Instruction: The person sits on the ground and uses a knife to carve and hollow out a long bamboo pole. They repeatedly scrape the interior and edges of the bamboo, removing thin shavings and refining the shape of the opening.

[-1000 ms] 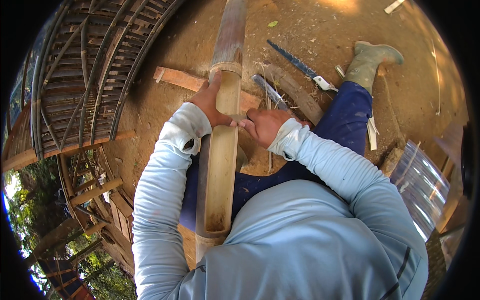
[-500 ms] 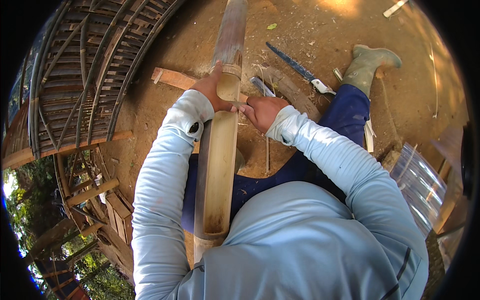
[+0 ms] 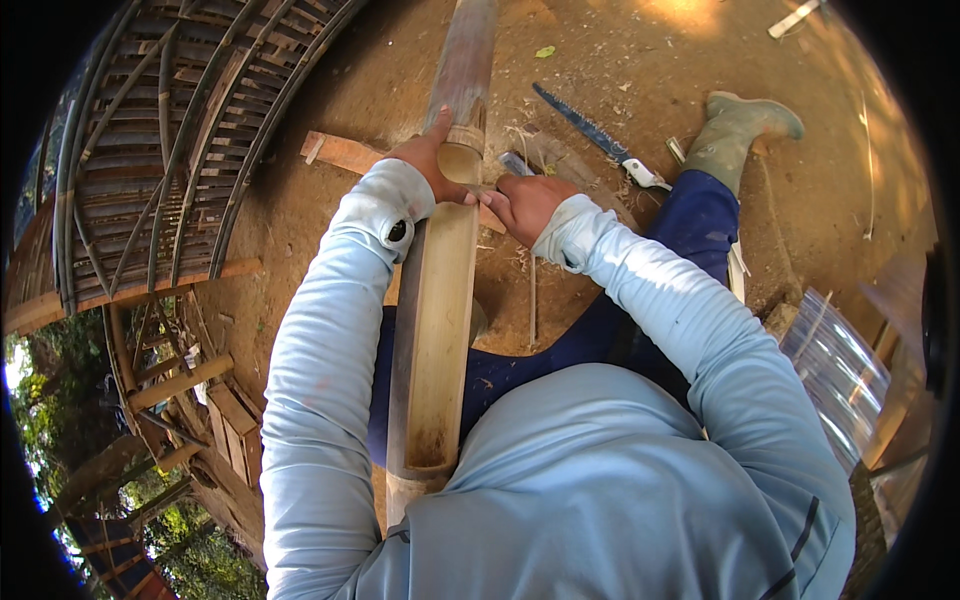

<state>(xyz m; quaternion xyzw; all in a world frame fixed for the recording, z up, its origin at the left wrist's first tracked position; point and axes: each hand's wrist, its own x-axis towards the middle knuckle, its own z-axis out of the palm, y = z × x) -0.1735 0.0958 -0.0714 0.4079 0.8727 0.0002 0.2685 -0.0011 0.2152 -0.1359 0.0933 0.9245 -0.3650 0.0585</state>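
Note:
A long bamboo pole (image 3: 432, 350) lies lengthwise in front of me, its upper side cut open into a pale trough below a node. My left hand (image 3: 425, 165) grips the pole's left side near that node. One finger stretches up along the bamboo, and the thumb reaches across the opening; the other fingers are hidden. My right hand (image 3: 533, 205) is closed at the right edge of the trough. It holds a small thin blade (image 3: 480, 190), mostly covered by the fingers, whose tip meets my left thumb. The blade's handle cannot be seen.
A pruning saw (image 3: 600, 135) with a white handle lies on the dirt, near wood pieces and a greyish object (image 3: 516, 163). A reddish plank (image 3: 345, 153) passes under the pole. A slatted bamboo structure (image 3: 190, 130) stands left; a clear plastic sheet (image 3: 838, 365) is at right.
Both hands have moved slightly farther up the trough, toward the node, with the blade between them. The pole has stayed in nearly the same place.

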